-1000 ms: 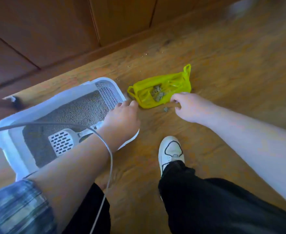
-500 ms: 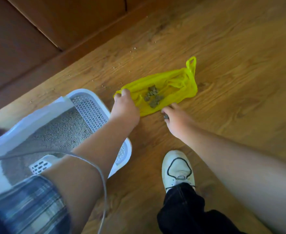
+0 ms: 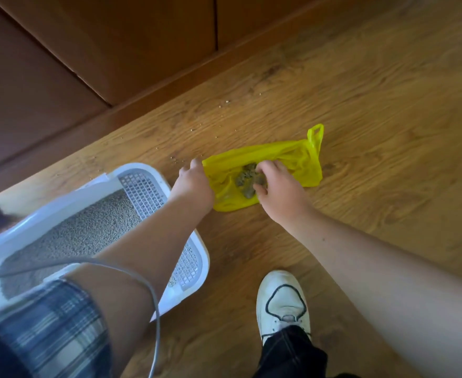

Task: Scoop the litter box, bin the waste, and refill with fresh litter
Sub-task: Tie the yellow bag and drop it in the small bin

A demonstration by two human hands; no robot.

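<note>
A yellow plastic bag (image 3: 292,159) lies flat on the wooden floor with grey waste clumps (image 3: 245,177) inside its mouth. My left hand (image 3: 194,184) grips the bag's left edge and holds it apart. My right hand (image 3: 279,189) reaches into the opening, its fingertips pinched on a small grey clump beside the pile. The white litter box (image 3: 142,167) stands to the left, with a grated step at its near end and grey litter (image 3: 88,227) inside. My left forearm crosses over the box and hides the scoop.
Loose litter grains (image 3: 197,129) are scattered on the floor beyond the bag. My white shoe (image 3: 281,301) stands just below the bag. A grey cable (image 3: 153,296) loops over my left arm. Brown cabinet doors (image 3: 142,50) and a baseboard run along the far side.
My left hand left the box rim and took the bag's left edge. My right hand picked a stray clump off the floor and moved over the bag's mouth. The view shifted right.
</note>
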